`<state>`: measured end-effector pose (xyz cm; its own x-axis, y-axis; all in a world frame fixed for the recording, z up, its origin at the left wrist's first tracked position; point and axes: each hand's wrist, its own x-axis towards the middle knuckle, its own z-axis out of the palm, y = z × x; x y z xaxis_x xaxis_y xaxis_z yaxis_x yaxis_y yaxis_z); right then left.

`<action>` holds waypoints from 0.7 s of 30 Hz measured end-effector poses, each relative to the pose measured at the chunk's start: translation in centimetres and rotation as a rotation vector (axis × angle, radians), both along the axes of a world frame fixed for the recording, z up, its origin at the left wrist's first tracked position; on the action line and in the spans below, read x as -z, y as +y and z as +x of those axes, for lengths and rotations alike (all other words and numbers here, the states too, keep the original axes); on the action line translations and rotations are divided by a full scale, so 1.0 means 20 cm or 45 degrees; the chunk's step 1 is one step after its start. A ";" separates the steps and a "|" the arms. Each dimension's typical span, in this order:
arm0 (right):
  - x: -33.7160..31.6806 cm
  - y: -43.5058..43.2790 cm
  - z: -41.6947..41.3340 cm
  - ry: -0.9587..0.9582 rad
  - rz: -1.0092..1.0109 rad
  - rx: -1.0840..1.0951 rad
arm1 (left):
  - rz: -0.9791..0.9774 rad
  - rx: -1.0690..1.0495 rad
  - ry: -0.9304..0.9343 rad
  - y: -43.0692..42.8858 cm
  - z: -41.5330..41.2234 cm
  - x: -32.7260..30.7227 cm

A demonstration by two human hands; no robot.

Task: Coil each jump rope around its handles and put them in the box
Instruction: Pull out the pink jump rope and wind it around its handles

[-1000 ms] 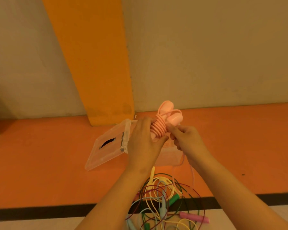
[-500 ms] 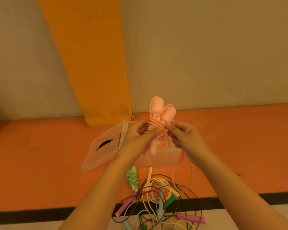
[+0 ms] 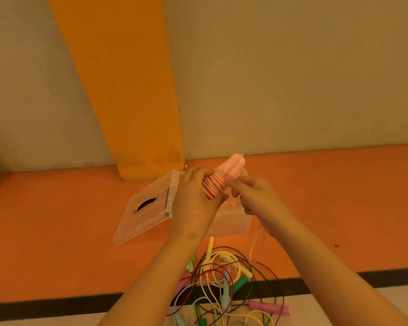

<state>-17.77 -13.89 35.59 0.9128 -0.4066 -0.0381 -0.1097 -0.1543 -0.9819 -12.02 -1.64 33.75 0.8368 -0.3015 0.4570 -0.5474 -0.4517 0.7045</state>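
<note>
I hold a pale pink jump rope (image 3: 222,180) above the clear plastic box (image 3: 231,223). Its two handles lie side by side and point up to the right, with several turns of cord wound round them. My left hand (image 3: 194,203) grips the wound handles from the left. My right hand (image 3: 257,198) pinches the cord beside the coil, and the loose pink tail (image 3: 257,238) hangs down below that hand. The box's inside is mostly hidden behind my hands.
The box's clear lid (image 3: 144,208) lies open to its left on the orange floor. A tangle of yellow, green, blue and pink jump ropes (image 3: 224,285) lies in front of the box, across a black stripe (image 3: 57,304). An orange pillar (image 3: 127,90) and beige wall stand behind.
The pink bundle has tilted from nearly upright to pointing up-right, and more cord is wound on it. Both hands have stayed on it above the box.
</note>
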 end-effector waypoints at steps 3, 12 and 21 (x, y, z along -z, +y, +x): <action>0.01 -0.01 0.00 -0.149 -0.113 0.110 | 0.034 0.023 -0.047 -0.02 -0.01 0.00; 0.06 -0.03 0.01 -0.271 -0.168 0.198 | 0.036 0.054 -0.071 -0.06 -0.07 0.03; 0.02 -0.05 -0.01 -0.374 -0.206 -0.090 | -0.272 0.484 0.531 0.02 0.01 -0.09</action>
